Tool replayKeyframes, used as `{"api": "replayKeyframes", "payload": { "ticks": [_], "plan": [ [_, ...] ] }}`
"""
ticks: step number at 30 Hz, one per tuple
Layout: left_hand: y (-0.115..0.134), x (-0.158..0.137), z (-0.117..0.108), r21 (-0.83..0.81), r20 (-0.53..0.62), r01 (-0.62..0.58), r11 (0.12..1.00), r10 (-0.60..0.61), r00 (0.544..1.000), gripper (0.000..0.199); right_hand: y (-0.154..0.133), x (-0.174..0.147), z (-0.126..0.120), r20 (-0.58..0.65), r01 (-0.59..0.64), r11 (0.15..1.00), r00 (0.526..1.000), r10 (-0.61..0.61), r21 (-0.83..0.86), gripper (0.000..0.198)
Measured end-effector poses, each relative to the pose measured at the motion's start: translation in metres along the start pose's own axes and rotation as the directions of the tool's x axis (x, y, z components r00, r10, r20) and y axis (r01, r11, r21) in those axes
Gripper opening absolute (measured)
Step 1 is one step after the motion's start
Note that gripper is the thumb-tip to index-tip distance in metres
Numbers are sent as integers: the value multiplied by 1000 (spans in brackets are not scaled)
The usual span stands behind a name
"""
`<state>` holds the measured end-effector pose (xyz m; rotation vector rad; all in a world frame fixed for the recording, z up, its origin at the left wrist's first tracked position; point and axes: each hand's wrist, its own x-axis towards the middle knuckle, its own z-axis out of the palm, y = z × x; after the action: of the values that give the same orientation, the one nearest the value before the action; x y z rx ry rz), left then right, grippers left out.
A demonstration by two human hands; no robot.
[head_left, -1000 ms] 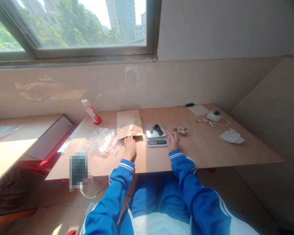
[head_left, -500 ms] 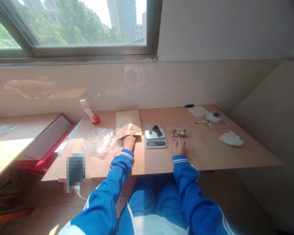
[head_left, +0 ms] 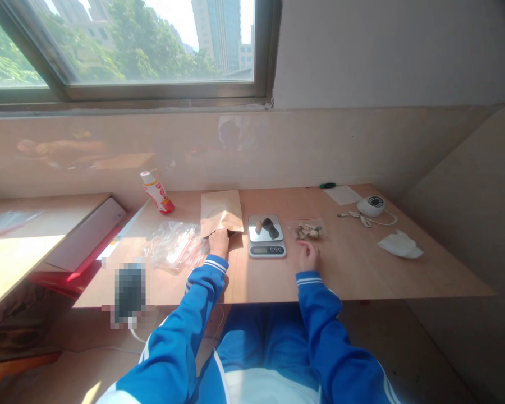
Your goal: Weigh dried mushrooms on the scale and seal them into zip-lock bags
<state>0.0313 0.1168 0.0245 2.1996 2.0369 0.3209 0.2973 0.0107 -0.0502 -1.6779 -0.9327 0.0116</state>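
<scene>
My left hand reaches into the mouth of a brown paper bag lying on the table. Its fingers are hidden inside, so what they hold cannot be seen. My right hand rests on the table with loosely bent fingers, nothing visible in them. Just beyond it lies a clear plastic bag of pale stone-like pieces. Between the hands stands a digital kitchen scale. On its plate sit dark lumps and a small brown one.
Crumpled clear plastic bags lie left of the paper bag, with a white-and-red bottle behind. To the right are a white round device with a cable, a crumpled white tissue, a paper sheet and a green-handled tool.
My left hand has shifted slightly left at the paper bag's mouth. My right hand stays almost in place, and the whole view has tilted a little.
</scene>
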Motion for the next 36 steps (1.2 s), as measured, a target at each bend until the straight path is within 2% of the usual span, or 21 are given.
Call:
{"api": "replayKeyframes", "payload": {
  "ticks": [3,7,14,24,27,30,32,36],
  "plan": [
    [0,5,-18,39,-23,-30,999,30,999,32,0,0,0,-4,-7,1000,1000,7,2,32],
    [-3,14,-38,52,-42,-111,992,114,993,29,0,0,0,-6,-11,1000,1000,11,5,32],
    [-13,8,-49,-7,-4,-208,978,208,978,22,3,1,1,-7,-9,1000,1000,9,4,32],
    [-13,-63,-32,-142,-105,-19,990,4,995,25,2,1,0,2,-12,1000,1000,12,7,32],
    [-3,-77,-29,-225,-132,-56,973,26,991,23,2,0,0,9,-9,1000,1000,9,8,32],
    [18,-79,-26,-348,-162,-172,921,122,979,21,2,0,0,9,-11,1000,1000,11,11,31],
    [34,-72,-20,-421,-170,-242,874,186,968,20,2,0,0,5,-15,1000,1000,15,14,31],
    [61,-49,-1,-479,-169,-278,833,223,960,18,1,0,1,4,-16,1000,1000,15,21,30]
  ]
}}
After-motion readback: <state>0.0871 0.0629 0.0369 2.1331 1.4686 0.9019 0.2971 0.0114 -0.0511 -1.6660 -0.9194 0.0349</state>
